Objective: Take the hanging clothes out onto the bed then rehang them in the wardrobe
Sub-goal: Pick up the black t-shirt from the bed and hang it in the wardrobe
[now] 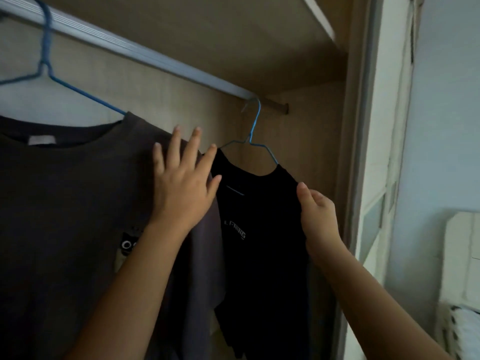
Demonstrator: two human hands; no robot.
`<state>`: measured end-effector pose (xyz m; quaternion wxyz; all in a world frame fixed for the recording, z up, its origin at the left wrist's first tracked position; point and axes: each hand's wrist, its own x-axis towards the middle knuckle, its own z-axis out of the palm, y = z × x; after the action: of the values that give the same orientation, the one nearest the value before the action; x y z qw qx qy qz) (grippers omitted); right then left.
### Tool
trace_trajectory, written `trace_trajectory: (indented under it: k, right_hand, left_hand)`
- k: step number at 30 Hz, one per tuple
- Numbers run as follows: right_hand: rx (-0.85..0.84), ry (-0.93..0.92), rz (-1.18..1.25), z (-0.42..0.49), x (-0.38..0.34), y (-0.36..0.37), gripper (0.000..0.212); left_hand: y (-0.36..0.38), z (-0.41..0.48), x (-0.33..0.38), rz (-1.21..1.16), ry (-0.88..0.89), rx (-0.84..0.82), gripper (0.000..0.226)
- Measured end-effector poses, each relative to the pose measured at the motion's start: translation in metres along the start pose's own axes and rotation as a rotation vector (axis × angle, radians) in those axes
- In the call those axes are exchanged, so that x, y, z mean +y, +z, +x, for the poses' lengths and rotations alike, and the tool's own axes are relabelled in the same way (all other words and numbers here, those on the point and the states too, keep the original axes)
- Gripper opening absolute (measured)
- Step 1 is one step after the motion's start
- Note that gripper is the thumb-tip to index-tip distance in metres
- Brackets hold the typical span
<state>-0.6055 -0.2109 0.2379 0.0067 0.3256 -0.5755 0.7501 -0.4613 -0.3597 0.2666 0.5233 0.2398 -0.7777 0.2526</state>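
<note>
Left hand [181,188] flat, fingers spread, on grey T-shirt [78,203]. Right hand [317,211] pinching black T-shirt [259,229] shoulder; blue wire hanger [253,136] on wardrobe rail [155,58].

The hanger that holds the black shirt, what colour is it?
Blue; the hanger shows clearly in the head view, hooked on the rail.

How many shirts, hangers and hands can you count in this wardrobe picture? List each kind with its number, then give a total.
Shirts: 2, the grey shirt and the black shirt
Blue wire hangers: 2, the left hanger and the right hanger
Hands: 2, the left hand and the right hand
Total: 6
</note>
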Motion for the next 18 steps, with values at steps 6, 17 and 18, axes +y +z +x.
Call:
trace_trajectory:
  k: [6, 17, 18]
  right_hand:
    - [-0.100, 0.018, 0.104, 0.025, -0.017, 0.029, 0.035]
    - [-0.201, -0.120, 0.183, 0.025, -0.028, 0.098, 0.038]
    - [-0.204, -0.130, 0.186, 0.023, -0.029, 0.106, 0.041]
  left_hand:
    - [-0.005, 0.031, -0.013, 0.168, 0.009, -0.142, 0.035]
    - [-0.052, -0.018, -0.037, 0.004, -0.088, -0.008, 0.032]
    - [-0.058, -0.024, -0.038, -0.010, -0.104, 0.008, 0.032]
